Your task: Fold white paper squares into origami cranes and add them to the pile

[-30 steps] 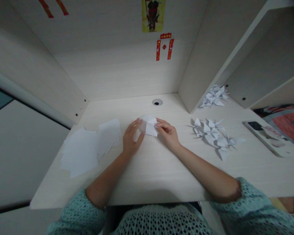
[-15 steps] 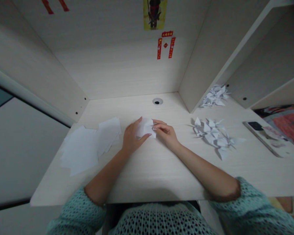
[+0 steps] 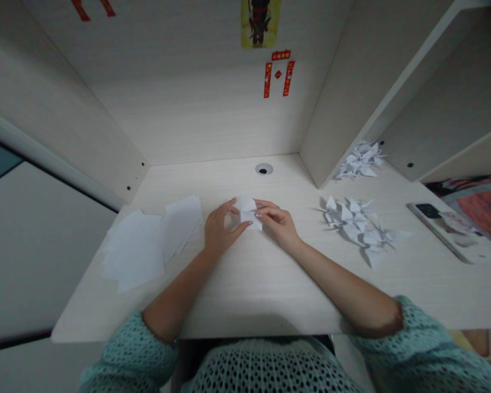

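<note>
A small folded sheet of white paper [image 3: 247, 210] lies at the middle of the desk between my two hands. My left hand [image 3: 222, 225] curves round its left side, with the thumb on the near part and the fingertips at the far left edge. From the right, my right hand [image 3: 279, 224] pinches the paper's right edge between thumb and fingers. Both hands are closed on the same piece. The paper's exact folds are too small to make out.
Loose white paper sheets [image 3: 137, 248] lie to the left, with a smaller stack [image 3: 183, 224] beside them. Folded paper cranes [image 3: 354, 224] sit on the right, and more paper cranes [image 3: 360, 160] behind the divider. A phone [image 3: 439, 229] lies far right. A cable hole [image 3: 264, 169] is at the back.
The left part of the paper has been folded in, so it looks narrower, and a gap shows inside my left hand. My right hand stays nearly where it was.
</note>
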Motion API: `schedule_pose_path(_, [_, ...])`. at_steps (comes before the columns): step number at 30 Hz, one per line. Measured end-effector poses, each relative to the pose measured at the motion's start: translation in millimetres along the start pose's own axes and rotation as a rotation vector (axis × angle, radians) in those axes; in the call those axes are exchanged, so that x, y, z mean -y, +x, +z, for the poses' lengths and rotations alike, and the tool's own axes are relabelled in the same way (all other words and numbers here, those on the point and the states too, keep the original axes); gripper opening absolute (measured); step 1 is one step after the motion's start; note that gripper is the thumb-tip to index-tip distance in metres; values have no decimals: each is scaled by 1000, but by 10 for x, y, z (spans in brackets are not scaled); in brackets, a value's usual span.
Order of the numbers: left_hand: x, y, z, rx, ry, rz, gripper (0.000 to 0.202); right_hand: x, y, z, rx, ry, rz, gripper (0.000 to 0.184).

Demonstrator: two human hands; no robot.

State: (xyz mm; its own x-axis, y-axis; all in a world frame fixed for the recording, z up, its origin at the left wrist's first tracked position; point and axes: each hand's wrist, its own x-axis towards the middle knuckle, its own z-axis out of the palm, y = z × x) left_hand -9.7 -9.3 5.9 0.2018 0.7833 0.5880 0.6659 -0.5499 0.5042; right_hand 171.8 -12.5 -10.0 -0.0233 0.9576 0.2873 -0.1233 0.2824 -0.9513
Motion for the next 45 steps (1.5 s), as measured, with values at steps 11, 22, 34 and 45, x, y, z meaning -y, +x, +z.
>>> schedule_pose_path(11, [-2, -14, 16, -29, 94, 75, 19, -54, -4, -2, 2, -29, 1, 9])
schedule_pose_path(22, [-51, 19, -115, -15, 306, 269, 8, 47, -51, 6, 4, -304, -175, 11])
schedule_pose_path(34, [11, 10, -82, 26, 212, 242, 10, 58, -68, 11, -5, -268, -134, 15])
schedule_pose_path(45, [-29, -20, -13, -28, 94, 25, 19, 71, -50, 20, 7, -219, -114, 15])
